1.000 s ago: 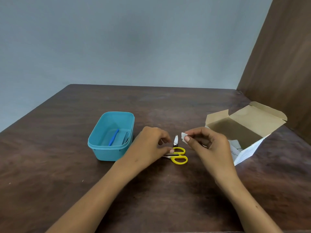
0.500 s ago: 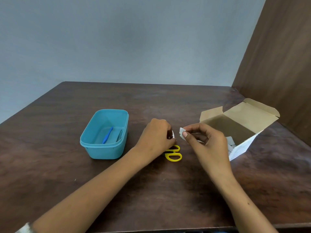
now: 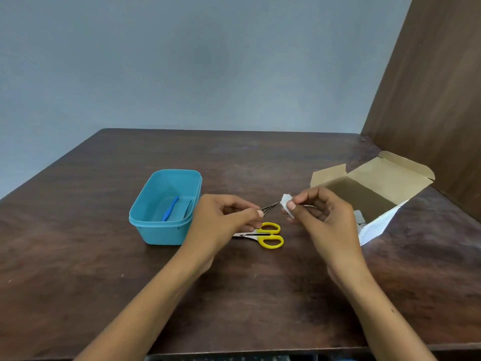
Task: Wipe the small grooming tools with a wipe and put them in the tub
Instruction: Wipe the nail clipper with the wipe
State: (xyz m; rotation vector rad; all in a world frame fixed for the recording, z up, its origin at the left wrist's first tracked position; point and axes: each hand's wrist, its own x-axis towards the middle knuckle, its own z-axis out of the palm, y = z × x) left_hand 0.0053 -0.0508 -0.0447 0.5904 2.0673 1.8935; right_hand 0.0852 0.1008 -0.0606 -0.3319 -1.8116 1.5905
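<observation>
My left hand (image 3: 223, 220) pinches a small metal tool (image 3: 270, 206), seemingly a nail clipper, and holds it above the table with its tip pointing right. A folded white wipe (image 3: 285, 205) is gripped in my right hand (image 3: 320, 214), a finger's width from the tool's tip. Just below my left fingers, small scissors with yellow handles (image 3: 270, 237) lie flat on the table. The teal tub (image 3: 158, 231) stands to the left of my left hand. Inside it lie a blue stick-like tool (image 3: 170, 212) and a grey tool (image 3: 188, 208).
An open cardboard box (image 3: 385, 183) lies at the right behind my right hand, with white packets (image 3: 360, 218) at its mouth. A brown wooden panel (image 3: 429, 100) rises along the table's right edge. The dark wooden table (image 3: 260, 295) has its front edge near me.
My left hand has picked the metal tool up from beside the scissors and turned its tip toward the wipe. My right hand has kept hold of the wipe.
</observation>
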